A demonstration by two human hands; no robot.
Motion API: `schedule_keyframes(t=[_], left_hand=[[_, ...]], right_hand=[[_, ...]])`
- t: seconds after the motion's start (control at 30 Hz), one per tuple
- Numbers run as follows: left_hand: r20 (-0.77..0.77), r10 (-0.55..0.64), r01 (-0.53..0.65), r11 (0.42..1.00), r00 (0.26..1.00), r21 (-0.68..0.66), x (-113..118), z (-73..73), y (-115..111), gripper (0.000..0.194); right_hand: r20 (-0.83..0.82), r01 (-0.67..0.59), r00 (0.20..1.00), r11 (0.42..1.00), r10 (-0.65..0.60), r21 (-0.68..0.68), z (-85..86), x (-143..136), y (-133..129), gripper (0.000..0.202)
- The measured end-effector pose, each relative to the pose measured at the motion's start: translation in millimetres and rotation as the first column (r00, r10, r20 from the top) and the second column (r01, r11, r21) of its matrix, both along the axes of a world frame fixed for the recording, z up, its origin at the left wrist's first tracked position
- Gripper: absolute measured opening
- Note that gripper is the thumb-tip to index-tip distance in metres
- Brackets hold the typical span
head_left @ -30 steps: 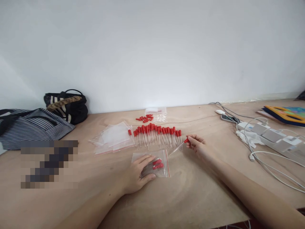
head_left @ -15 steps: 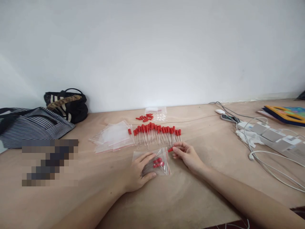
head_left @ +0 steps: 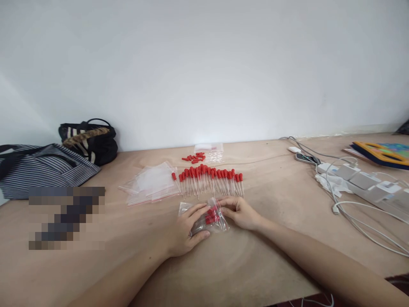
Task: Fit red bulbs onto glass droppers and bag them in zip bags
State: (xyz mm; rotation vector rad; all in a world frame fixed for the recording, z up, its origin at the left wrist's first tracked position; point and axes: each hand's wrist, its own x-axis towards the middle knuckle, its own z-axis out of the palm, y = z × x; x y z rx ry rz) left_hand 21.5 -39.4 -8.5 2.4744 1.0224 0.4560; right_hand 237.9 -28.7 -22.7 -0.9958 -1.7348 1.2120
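A clear zip bag (head_left: 200, 225) lies in front of me with several red rubber bulbs (head_left: 211, 215) showing through it. My left hand (head_left: 188, 228) rests flat on its left part, fingers spread, thumb at the near edge. At the bag's right, open end, my right hand (head_left: 238, 211) is closed in a pinch on a red-bulbed dropper, its fingertips at the bag's mouth. Plastic and fingers mostly hide that dropper. Just beyond the bag, a row of droppers (head_left: 204, 170) lies with red bulbs facing away and clear tubes toward me.
Flat zip bags (head_left: 151, 181) are piled left of the row. Behind it lie loose red bulbs (head_left: 194, 157) and a bag with clear tubes (head_left: 214, 154). Striped (head_left: 51, 166) and black bags (head_left: 102, 145) stand left; a power strip (head_left: 367, 183) with cables lies right.
My right hand has moved left, bringing the red bulb from beside the bag to its mouth. The bag's right end is now lifted and crumpled. My left hand stays in place.
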Motion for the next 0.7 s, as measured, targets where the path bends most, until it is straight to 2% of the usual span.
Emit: schedule_keyframes(t=[0.07,0.13,0.27,0.33,0.43,0.5,0.6,0.7], left_hand=[[-0.003,-0.006,0.006,1.000,1.000,0.011,0.3,0.3,-0.2,0.053],[-0.003,-0.019,0.020,1.000,1.000,0.021,0.0,1.5,-0.5,0.054],[-0.005,-0.065,0.065,0.997,0.998,0.052,-5.3,3.6,-0.3,0.051],[-0.016,-0.076,0.077,0.995,0.997,0.070,-10.2,3.2,0.4,0.043],[-0.054,-0.060,0.064,0.994,0.997,0.088,-16.7,1.4,1.1,0.038],[-0.070,-0.053,0.060,0.994,0.996,0.093,-18.3,0.1,1.0,0.038],[-0.065,-0.052,0.058,0.995,0.997,0.084,-15.6,-0.8,0.3,0.039],[-0.017,-0.066,0.067,0.994,0.998,0.083,-10.1,0.0,0.3,0.042]], right_hand=[[-0.032,-0.001,0.999,0.986,-0.004,-0.168,-0.8,-0.4,2.3,0.029],[-0.023,0.074,0.996,0.960,-0.084,-0.270,-3.2,-1.4,4.3,0.034],[-0.012,0.218,0.973,0.934,-0.231,-0.284,-8.2,-1.5,6.7,0.034],[0.001,0.231,0.972,0.946,-0.237,-0.227,-10.2,0.0,7.2,0.032],[0.045,0.194,0.980,0.981,-0.194,0.008,-11.6,2.4,6.4,0.025],[0.128,0.147,0.978,0.978,-0.166,0.149,-10.3,2.5,4.3,0.019],[0.249,0.070,0.959,0.962,-0.139,0.264,-4.2,0.6,-0.3,0.015],[0.285,-0.054,0.958,0.943,-0.045,0.329,2.7,-0.8,-1.9,0.017]])
